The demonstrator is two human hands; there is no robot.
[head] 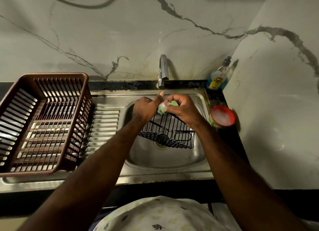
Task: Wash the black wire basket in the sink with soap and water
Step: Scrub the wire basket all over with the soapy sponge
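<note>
While the right hand [183,109] is curled tight round a foamy green scrubber [168,106], it presses that pad against the top wire of the black wire basket [167,132], just under its knuckles. Touching it on the other side, the left hand [146,108] seems to clamp the same top rim, thumb sticking up. Its fingers are hidden behind the hand, so the grip is a judgement.

Below both hands the basket stands tipped up in the bowl of the sink [164,159]. Its upper rim is at the hands and its lower edge is down near the drain, closer to the person. Its long axis runs from the left hand's side to the right hand's side, and the barred wall slopes down and away from the hands. I cannot tell which way its open face points.

It should feel light and stiff, and not fragile, though thin soapy wires are slippery and dig into fingers. The thicker rim wire is the best hold.

Just beyond the thumb hangs the tap [163,70], with no water visible. Just outside the right hand a soap tub [222,117] sits on the surface.
</note>
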